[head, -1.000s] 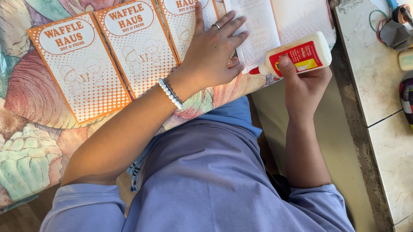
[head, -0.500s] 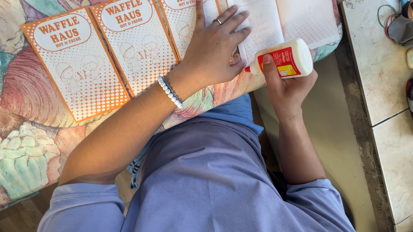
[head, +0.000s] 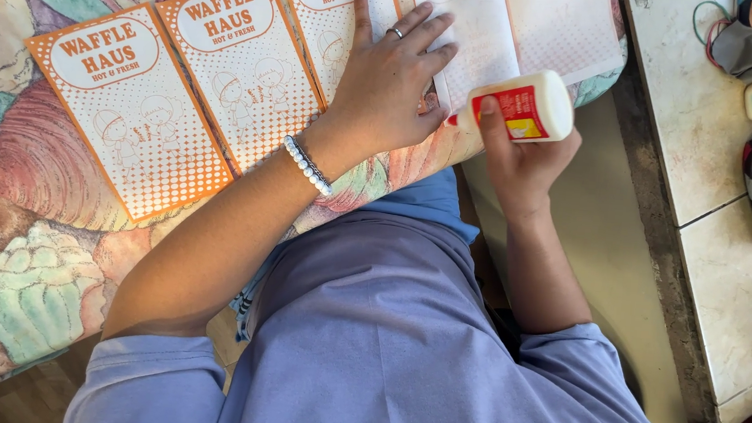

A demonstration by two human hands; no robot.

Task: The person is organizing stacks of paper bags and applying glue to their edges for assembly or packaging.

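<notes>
The right hand [head: 517,156] wraps its grip around a white glue bottle [head: 519,110] with a red label, lying nearly level with its red tip pointing left at the open white booklet [head: 510,24], which the left hand [head: 387,81] presses flat, fingers spread.

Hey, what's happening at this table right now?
A person is gluing paper pieces. The left hand lies flat on an open white sheet, holding it down. The right hand holds a white glue bottle tipped sideways, its red tip at the sheet's edge. Orange-and-white printed cards lie in a row on the shell-patterned tablecloth.
</notes>
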